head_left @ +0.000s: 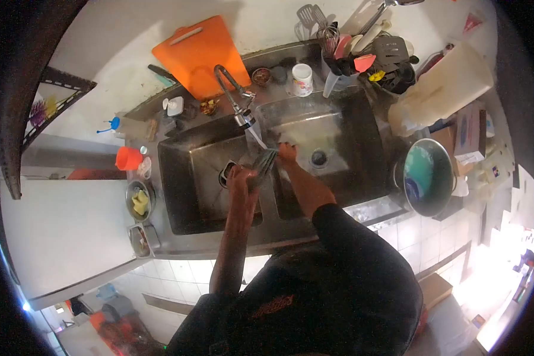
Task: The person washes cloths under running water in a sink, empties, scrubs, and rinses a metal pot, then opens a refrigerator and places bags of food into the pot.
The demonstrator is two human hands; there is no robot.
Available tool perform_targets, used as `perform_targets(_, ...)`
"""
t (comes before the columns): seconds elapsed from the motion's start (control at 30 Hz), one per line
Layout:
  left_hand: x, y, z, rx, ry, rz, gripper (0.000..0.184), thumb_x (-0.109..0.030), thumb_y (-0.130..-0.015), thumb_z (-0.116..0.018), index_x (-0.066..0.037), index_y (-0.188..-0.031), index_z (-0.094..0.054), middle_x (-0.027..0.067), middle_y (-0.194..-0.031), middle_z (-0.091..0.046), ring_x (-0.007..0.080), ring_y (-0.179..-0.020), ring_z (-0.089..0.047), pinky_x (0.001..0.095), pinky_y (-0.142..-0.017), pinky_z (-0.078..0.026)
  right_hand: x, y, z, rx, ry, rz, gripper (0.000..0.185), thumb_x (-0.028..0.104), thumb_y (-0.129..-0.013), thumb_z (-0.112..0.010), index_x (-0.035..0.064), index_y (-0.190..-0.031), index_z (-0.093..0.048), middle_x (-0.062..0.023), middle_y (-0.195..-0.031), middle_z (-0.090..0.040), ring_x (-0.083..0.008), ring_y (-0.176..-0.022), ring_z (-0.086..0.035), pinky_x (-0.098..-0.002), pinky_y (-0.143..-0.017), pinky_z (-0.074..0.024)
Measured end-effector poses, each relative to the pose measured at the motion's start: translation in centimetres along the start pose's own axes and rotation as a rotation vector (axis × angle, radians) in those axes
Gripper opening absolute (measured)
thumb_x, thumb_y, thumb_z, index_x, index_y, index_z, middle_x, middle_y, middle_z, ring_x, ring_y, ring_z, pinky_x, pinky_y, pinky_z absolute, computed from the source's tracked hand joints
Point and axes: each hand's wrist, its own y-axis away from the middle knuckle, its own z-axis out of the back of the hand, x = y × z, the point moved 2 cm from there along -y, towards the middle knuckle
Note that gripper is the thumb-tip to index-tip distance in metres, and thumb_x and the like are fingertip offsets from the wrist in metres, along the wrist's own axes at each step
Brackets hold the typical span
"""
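Observation:
Between my two hands is a dark grey-green item (264, 165) with pale lengthwise streaks; its exact kind I cannot make out. My left hand (241, 177) is closed at its lower left part, over the left sink basin (204, 204). The fingers of my right hand (287, 154) close on its upper right end, near the divider between the basins. Water runs from the faucet (243, 118) right above the item, onto or just beside it. The right sink basin (350, 136), with its round drain (318, 158), lies beside my right hand.
An orange cutting board (204, 56) leans on the wall behind the faucet. A white tub (302, 80) and a utensil holder (338, 80) stand along the back ledge. A large metal pot (428, 178) sits to the right, an orange cup (129, 158) and small bowl (139, 202) to the left.

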Motion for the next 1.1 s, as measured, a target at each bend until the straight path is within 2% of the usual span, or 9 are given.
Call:
perform_targets(0.1,1.7,-0.8,0.4,-0.046,0.133,0.140,0.013,-0.009,-0.071,-0.058,-0.011,-0.075,-0.046,0.0007,-0.079,-0.041,0.0155,-0.077,-0.041,0.0345,-0.071,-0.037,-0.4,-0.8,-3.4,0.164,-0.160,-0.097,0.042,0.025,-0.073,-0.065,0.0159,-0.114,-0.057,-0.0106,-0.107,-0.060,-0.0287,-0.104,-0.056,-0.0607,-0.092,-0.0324)
perform_targets(0.33,4.4,-0.8,1.4,0.072,0.330,0.049,0.026,0.004,-0.066,-0.058,-0.013,-0.070,-0.039,-0.0015,-0.072,-0.037,0.0123,-0.066,-0.039,0.0302,-0.065,-0.038,-2.7,0.8,-14.0,0.168,-0.322,-0.304,0.042,0.026,-0.083,-0.061,0.0164,-0.122,-0.048,-0.0083,-0.122,-0.051,-0.0248,-0.116,-0.048,-0.0550,-0.100,-0.0256)
perform_targets(0.47,1.2,2.6,0.9,-0.003,-0.355,-0.492,0.030,0.003,-0.068,-0.058,-0.014,-0.068,-0.034,-0.0024,-0.069,-0.035,0.0109,-0.065,-0.038,0.0276,-0.065,-0.038,-4.2,2.6,-13.0,0.239,-0.374,-0.269,0.050,0.032,-0.086,-0.058,0.0119,-0.129,-0.042,-0.0112,-0.130,-0.045,-0.0295,-0.121,-0.044,-0.0607,-0.101,-0.0243)
perform_targets(0.57,-0.8,3.4,0.1,-0.056,-0.179,-0.389,0.031,0.006,-0.068,-0.058,-0.014,-0.068,-0.033,-0.0025,-0.070,-0.035,0.0110,-0.065,-0.038,0.0258,-0.065,-0.037,-4.8,4.8,-10.0,0.265,-0.269,-0.295,0.054,0.033,-0.086,-0.058,0.0106,-0.132,-0.040,-0.0125,-0.133,-0.043,-0.0315,-0.123,-0.042,-0.0629,-0.100,-0.0252)
perform_targets(0.63,0.1,4.1,0.9,-0.042,0.327,-0.001,0.033,0.006,-0.067,-0.059,-0.013,-0.068,-0.032,-0.0027,-0.072,-0.035,0.0107,-0.069,-0.038,0.0248,-0.065,-0.036,-4.5,4.1,-8.3,0.276,-0.180,-0.313,0.056,0.032,-0.086,-0.058,0.0104,-0.133,-0.039,-0.0130,-0.135,-0.042,-0.0323,-0.123,-0.042,-0.0637,-0.099,-0.0265)
perform_targets(0.87,-2.5,5.9,1.4,-0.146,0.245,-0.022,0.027,0.006,-0.063,-0.061,-0.011,-0.066,-0.040,-0.0029,-0.067,-0.038,0.0117,-0.063,-0.041,0.0258,-0.065,-0.038,-8.8,3.7,-7.2,0.644,0.017,-0.304,0.054,0.036,-0.086,-0.056,0.0147,-0.134,-0.042,-0.0130,-0.131,-0.048,-0.0317,-0.123,-0.043,-0.0589,-0.099,-0.0303)
perform_targets(0.97,-2.4,5.2,0.7,-0.105,-0.417,-0.439,0.021,0.005,-0.062,-0.063,-0.008,-0.069,-0.049,0.0004,-0.066,-0.043,0.0163,-0.060,-0.044,0.0277,-0.065,-0.040,-13.9,3.2,-6.8,0.705,0.022,-0.409,0.055,0.036,-0.085,-0.056,0.0139,-0.134,-0.042,-0.0117,-0.133,-0.046,-0.0314,-0.123,-0.042,-0.0554,-0.099,-0.0320)
perform_targets(1.03,-1.0,4.0,1.6,0.023,0.186,-0.135,0.019,0.003,-0.062,-0.067,-0.003,-0.076,-0.056,0.0047,-0.076,-0.051,0.0219,-0.071,-0.051,0.0328,-0.068,-0.041,-17.3,3.3,-5.7,0.727,0.062,-0.427,0.060,0.033,-0.083,-0.059,0.0139,-0.136,-0.040,-0.0115,-0.135,-0.044,-0.0299,-0.124,-0.041,-0.0518,-0.100,-0.0327)
perform_targets(1.1,1.4,0.0,3.8,0.077,-0.206,-0.376,0.019,0.001,-0.063,-0.067,-0.001,-0.078,-0.056,0.0061,-0.078,-0.052,0.0228,-0.073,-0.052,0.0342,-0.068,-0.041,-19.8,3.4,-3.3,0.763,0.078,-0.368,0.065,0.031,-0.080,-0.062,0.0138,-0.138,-0.037,-0.0113,-0.137,-0.042,-0.0284,-0.125,-0.040,-0.0482,-0.100,-0.0334)
